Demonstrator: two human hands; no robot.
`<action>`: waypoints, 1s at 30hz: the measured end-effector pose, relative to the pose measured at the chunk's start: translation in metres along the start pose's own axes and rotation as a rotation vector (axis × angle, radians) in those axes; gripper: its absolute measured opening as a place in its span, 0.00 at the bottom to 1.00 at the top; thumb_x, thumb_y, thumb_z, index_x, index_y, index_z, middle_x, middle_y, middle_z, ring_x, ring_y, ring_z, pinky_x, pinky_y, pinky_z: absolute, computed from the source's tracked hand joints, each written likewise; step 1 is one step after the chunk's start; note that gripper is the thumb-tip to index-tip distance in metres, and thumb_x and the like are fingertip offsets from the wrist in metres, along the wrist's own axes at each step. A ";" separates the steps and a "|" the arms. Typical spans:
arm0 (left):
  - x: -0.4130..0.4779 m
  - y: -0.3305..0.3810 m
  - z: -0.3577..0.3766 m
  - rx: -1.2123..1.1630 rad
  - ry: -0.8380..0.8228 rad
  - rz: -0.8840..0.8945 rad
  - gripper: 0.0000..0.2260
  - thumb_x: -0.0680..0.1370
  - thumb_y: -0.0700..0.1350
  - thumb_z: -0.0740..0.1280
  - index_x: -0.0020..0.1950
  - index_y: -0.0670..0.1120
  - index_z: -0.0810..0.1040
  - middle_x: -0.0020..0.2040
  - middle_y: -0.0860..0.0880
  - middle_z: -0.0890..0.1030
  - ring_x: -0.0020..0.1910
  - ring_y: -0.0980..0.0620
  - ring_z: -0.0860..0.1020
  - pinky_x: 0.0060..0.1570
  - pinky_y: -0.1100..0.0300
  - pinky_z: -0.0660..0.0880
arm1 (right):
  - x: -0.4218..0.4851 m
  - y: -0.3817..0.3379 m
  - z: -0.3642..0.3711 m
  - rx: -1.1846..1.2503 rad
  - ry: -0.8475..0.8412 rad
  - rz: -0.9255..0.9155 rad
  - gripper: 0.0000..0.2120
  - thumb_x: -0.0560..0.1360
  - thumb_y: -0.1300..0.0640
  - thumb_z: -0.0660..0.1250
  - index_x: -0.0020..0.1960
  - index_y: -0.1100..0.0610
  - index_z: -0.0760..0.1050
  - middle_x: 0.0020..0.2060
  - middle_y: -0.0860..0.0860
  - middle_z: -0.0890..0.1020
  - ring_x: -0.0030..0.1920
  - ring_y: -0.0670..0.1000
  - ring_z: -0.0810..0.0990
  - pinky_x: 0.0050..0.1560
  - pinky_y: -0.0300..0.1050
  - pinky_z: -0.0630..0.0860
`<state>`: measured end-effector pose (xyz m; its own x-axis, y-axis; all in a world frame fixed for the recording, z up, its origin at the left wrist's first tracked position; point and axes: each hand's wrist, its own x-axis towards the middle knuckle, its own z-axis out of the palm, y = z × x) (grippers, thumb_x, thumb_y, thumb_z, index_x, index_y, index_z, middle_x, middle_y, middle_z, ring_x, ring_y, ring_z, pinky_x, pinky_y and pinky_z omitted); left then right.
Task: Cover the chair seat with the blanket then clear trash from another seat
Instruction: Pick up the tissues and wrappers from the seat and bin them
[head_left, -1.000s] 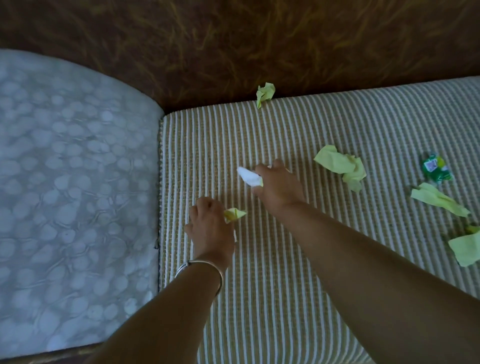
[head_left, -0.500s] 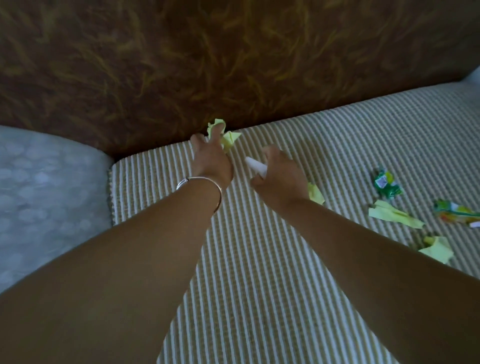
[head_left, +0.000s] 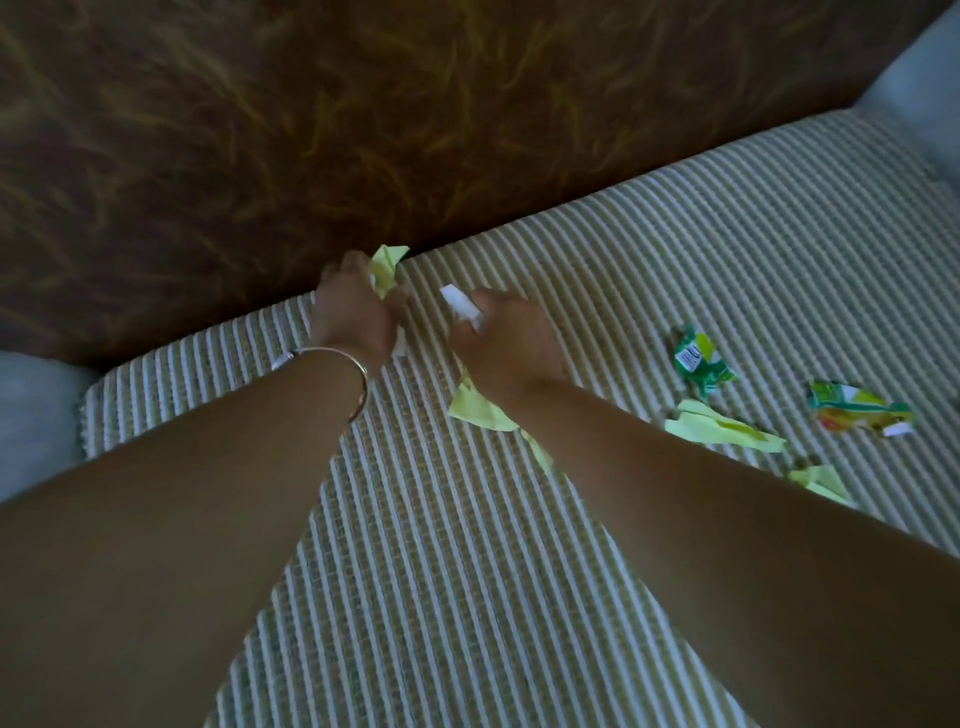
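Observation:
A striped beige and white seat (head_left: 675, 249) carries scattered trash. My left hand (head_left: 353, 312), with a bangle on its wrist, is closed around crumpled yellow-green paper (head_left: 385, 265) at the seat's back edge. My right hand (head_left: 506, 345) holds a white paper scrap (head_left: 458, 301) between its fingers and rests over a larger yellow-green paper (head_left: 478, 413). To the right lie a green wrapper (head_left: 698, 361), a flat yellow-green paper (head_left: 722, 428), a green and yellow wrapper (head_left: 857, 413) and one more yellow-green scrap (head_left: 821, 480).
A brown patterned backrest (head_left: 363, 130) rises behind the seat. A grey-blue blanket-covered seat (head_left: 31, 415) adjoins at the left. Another grey-blue surface (head_left: 919, 88) shows at the top right corner.
My left hand went from the front of the seat to its back edge and closed on the yellow-green paper there. My right hand, still holding the white scrap, settled over the larger paper.

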<state>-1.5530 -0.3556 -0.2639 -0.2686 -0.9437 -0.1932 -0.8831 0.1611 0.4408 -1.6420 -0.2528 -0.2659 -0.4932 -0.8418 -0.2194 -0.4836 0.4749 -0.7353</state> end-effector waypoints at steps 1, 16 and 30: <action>-0.008 0.009 0.003 -0.051 0.005 0.010 0.20 0.77 0.50 0.65 0.62 0.38 0.70 0.62 0.37 0.74 0.61 0.38 0.72 0.58 0.50 0.70 | -0.003 -0.001 -0.005 0.008 0.024 0.027 0.15 0.77 0.58 0.59 0.32 0.51 0.62 0.29 0.44 0.64 0.30 0.44 0.64 0.29 0.37 0.58; -0.165 0.137 0.013 -0.411 -0.326 0.026 0.22 0.79 0.52 0.57 0.53 0.33 0.75 0.53 0.33 0.79 0.54 0.35 0.77 0.55 0.47 0.75 | -0.122 0.029 -0.116 0.235 0.438 0.410 0.19 0.80 0.52 0.57 0.49 0.67 0.78 0.45 0.64 0.82 0.49 0.61 0.79 0.46 0.49 0.66; -0.418 0.244 0.142 -0.451 -0.946 -0.015 0.19 0.76 0.54 0.62 0.44 0.39 0.81 0.48 0.38 0.84 0.50 0.41 0.82 0.45 0.52 0.76 | -0.340 0.226 -0.206 0.386 0.813 0.875 0.19 0.79 0.51 0.59 0.42 0.64 0.77 0.38 0.61 0.82 0.43 0.58 0.80 0.44 0.49 0.72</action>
<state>-1.7107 0.1191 -0.2002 -0.6219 -0.3021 -0.7225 -0.7157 -0.1551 0.6809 -1.7328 0.1934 -0.2255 -0.9104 0.1841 -0.3705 0.4058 0.5717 -0.7131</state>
